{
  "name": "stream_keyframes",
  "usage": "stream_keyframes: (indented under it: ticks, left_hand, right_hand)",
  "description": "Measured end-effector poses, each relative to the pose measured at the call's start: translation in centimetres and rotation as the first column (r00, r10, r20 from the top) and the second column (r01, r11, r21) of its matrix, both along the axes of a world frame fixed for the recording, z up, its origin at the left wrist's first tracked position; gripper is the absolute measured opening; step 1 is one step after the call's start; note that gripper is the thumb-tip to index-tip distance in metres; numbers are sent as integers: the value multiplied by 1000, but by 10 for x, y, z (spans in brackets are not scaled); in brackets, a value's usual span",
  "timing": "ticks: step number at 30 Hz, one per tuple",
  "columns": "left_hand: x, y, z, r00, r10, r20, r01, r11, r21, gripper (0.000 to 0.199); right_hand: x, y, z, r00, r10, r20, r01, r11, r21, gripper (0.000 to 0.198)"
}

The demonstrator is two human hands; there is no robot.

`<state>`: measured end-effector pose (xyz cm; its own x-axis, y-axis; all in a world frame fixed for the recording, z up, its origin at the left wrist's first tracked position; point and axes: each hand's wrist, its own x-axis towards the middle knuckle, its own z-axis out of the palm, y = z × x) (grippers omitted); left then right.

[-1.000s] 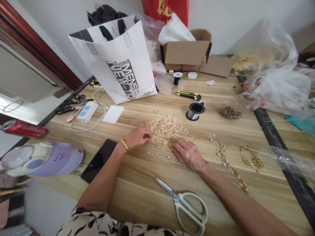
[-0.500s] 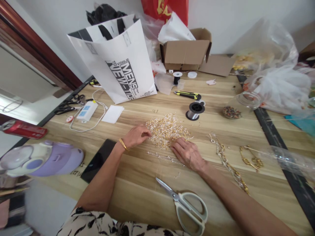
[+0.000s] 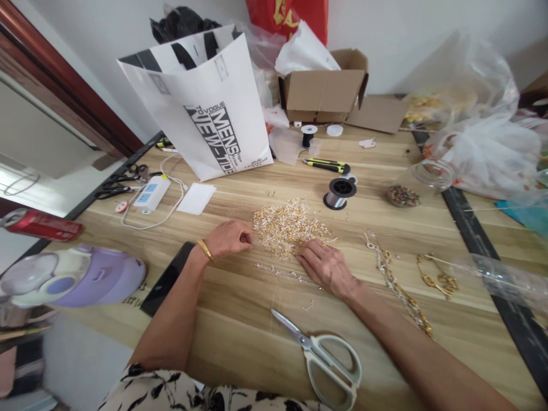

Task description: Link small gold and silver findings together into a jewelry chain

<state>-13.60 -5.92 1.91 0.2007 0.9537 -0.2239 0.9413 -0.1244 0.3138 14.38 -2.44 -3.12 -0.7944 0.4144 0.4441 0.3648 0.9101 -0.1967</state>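
A loose heap of tiny gold and silver jewellery pieces (image 3: 286,225) lies on the wooden table. Just left of it, apart from the heap, is my left hand (image 3: 230,237) with its fingers curled in; anything between them is too small to see. My right hand (image 3: 326,267) rests at the heap's lower right edge, fingers bent and held together, their tips hidden among the pieces. A silver chain (image 3: 286,274) runs below the heap, its right end close to my right hand. Nearer me lie a short bit of chain (image 3: 308,305) and scissors (image 3: 323,357) with pale handles.
To the right lie chain strands (image 3: 396,279) and a gold chain (image 3: 432,277). Behind are a wire spool (image 3: 339,193), a cutter knife (image 3: 326,166), a jar of beads (image 3: 405,194) and a white paper bag (image 3: 214,108). A phone (image 3: 165,282) and a purple-white bottle (image 3: 94,277) are at left.
My left hand has drawn back a little to the left, away from the heap's edge. My right hand stays in nearly the same place.
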Motion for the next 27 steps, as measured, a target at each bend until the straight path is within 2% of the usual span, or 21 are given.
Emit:
stream_keyframes:
  ticks: [6,13,17,22,27]
  left_hand:
    - [5,1,-4,1000,-25,-15,26,999,23,12]
    - [9,1,-1,1000,0,-3,0,1000,-31,12]
    - [12,3,-2,999,-25,40,24,999,33,11]
    - [21,4,-5,987,-2,161,-13,996,90,9]
    - [36,4,-8,973,-81,215,43,984,174,10]
  right_hand:
    - [0,0,0,1000,-9,3,9,1000,16,17]
    - [-1,0,2,1000,-6,-17,6,1000,17,16]
    - [-1,0,2,1000,0,-17,0,1000,10,19]
    - [-1,0,3,1000,4,-9,-4,1000,-2,18]
    - [0,0,2,1000,-9,-12,9,1000,5,18]
